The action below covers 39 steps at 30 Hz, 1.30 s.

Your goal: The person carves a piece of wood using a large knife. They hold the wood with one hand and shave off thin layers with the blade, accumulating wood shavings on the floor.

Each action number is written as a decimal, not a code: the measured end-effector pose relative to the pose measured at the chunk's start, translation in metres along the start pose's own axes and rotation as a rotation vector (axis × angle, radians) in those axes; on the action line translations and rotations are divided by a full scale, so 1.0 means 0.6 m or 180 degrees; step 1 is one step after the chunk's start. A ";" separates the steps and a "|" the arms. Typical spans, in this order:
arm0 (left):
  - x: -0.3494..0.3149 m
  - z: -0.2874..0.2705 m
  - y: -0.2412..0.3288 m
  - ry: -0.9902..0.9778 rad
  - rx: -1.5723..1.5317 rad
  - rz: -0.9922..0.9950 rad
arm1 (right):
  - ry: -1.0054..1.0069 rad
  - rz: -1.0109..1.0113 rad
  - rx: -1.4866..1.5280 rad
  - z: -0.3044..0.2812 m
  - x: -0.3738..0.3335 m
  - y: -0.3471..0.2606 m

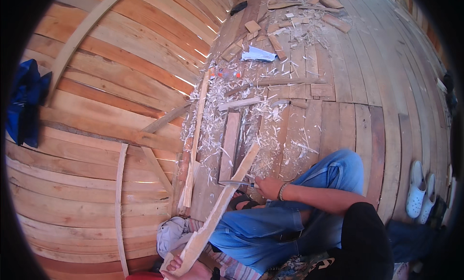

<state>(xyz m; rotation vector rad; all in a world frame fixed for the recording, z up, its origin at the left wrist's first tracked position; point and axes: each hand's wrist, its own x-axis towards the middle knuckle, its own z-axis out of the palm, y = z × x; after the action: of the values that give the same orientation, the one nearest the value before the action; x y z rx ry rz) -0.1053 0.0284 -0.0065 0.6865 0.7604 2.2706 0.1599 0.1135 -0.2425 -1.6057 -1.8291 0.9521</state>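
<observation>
A long, pale strip of wood (212, 217) slants across my lap, its far end over the shavings. Its near end is in my left hand (182, 269), with fingers wrapped round it at the lower edge of the view. My right hand (268, 186) is closed round the dark handle of a knife (234, 182). The knife's blade lies across the strip, partway along its upper half. Beneath it, a flat board (229, 140) rests on the floor beyond my sandalled foot (240, 201).
Curled wood shavings (212, 99) cover the floor ahead, with offcuts (336, 23) farther off. Among them lie a blue-white sheet (258, 54) and a curved-bladed tool with a wooden handle (298, 103). A plank wall (96, 183) rises at left; white clogs (416, 193) stand at right.
</observation>
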 end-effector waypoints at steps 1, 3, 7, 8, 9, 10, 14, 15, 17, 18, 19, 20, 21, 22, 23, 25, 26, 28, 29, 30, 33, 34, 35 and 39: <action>-0.009 0.003 0.001 -0.0043 -0.0013 0.0057 | 0.0022 0.0024 0.0033 -0.008 -0.004 -0.008; -0.021 0.008 0.000 -0.0213 -0.0075 -0.0008 | -0.0015 0.0086 0.0123 -0.025 -0.022 -0.019; -0.013 -0.006 -0.010 -0.1121 -0.0228 -0.0008 | -0.0183 -0.0113 0.0386 -0.076 -0.037 -0.041; -0.013 -0.005 -0.012 -0.1372 -0.0225 0.0014 | -0.0251 -0.0199 0.0481 -0.076 -0.040 -0.044; -0.015 -0.002 -0.016 -0.1420 -0.0140 0.0148 | -0.0085 -0.0117 0.0552 -0.078 -0.037 -0.040; -0.018 0.009 -0.023 -0.1464 -0.0044 0.0281 | 0.0072 -0.0032 0.0629 -0.077 -0.035 -0.032; -0.043 0.071 -0.039 -0.1459 0.0004 0.0657 | 0.0272 0.0081 0.0457 -0.073 -0.010 -0.008; -0.044 0.076 -0.036 -0.1622 -0.0014 0.0580 | 0.0243 -0.0069 0.0423 -0.071 -0.012 -0.013; -0.047 0.087 -0.034 -0.1943 -0.0061 0.0419 | 0.0185 -0.0363 0.0343 -0.079 -0.025 -0.035; -0.048 0.091 -0.032 -0.2104 -0.0082 0.0342 | 0.0224 -0.0409 0.0226 -0.078 -0.015 -0.023; -0.050 0.092 -0.031 -0.2263 -0.0084 0.0241 | 0.0249 -0.0433 0.0126 -0.078 -0.007 -0.011; -0.051 0.092 -0.031 -0.2422 -0.0086 0.0140 | 0.0273 -0.0457 0.0026 -0.075 -0.004 -0.001; -0.049 0.091 -0.035 -0.2356 -0.0096 0.0171 | 0.0247 -0.0304 -0.0029 -0.066 -0.007 0.004; -0.041 0.090 -0.039 -0.2294 -0.0107 0.0239 | 0.0227 -0.0186 -0.0084 -0.076 -0.008 -0.017; -0.036 0.089 -0.042 -0.2231 -0.0118 0.0307 | 0.0207 -0.0069 -0.0140 -0.082 -0.008 -0.031; -0.038 0.087 -0.038 -0.2263 -0.0107 0.0236 | 0.0370 -0.0044 0.0093 -0.080 -0.014 -0.037; -0.040 0.088 -0.037 -0.2279 -0.0105 0.0196 | 0.0453 -0.0027 0.0208 -0.079 -0.017 -0.036; -0.045 0.093 -0.039 -0.2288 -0.0122 0.0253 | 0.0345 0.0211 0.0000 -0.086 -0.008 -0.019; -0.047 0.097 -0.041 -0.2289 -0.0127 0.0271 | 0.0286 0.0340 -0.0105 -0.088 -0.006 -0.013; -0.050 0.096 -0.042 -0.2296 -0.0125 0.0264 | 0.0227 0.0261 -0.0104 -0.080 -0.013 -0.014; -0.048 0.088 -0.040 -0.2249 -0.0154 0.0309 | 0.0221 0.0024 -0.0154 -0.084 -0.014 -0.028; -0.049 0.084 -0.039 -0.2225 -0.0161 0.0302 | 0.0301 0.0021 -0.0190 -0.089 -0.011 -0.021; -0.050 0.082 -0.039 -0.2190 -0.0179 0.0298 | 0.0381 0.0019 -0.0225 -0.092 -0.008 -0.015; -0.045 0.071 -0.037 -0.2103 -0.0240 0.0387 | 0.0347 0.0091 -0.0302 -0.087 0.014 0.008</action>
<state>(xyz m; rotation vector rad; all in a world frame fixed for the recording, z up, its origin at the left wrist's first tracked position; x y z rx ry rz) -0.0513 0.0375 0.0010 1.3750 0.3151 1.9652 0.2019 0.1309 -0.2145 -1.7102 -1.8050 0.7842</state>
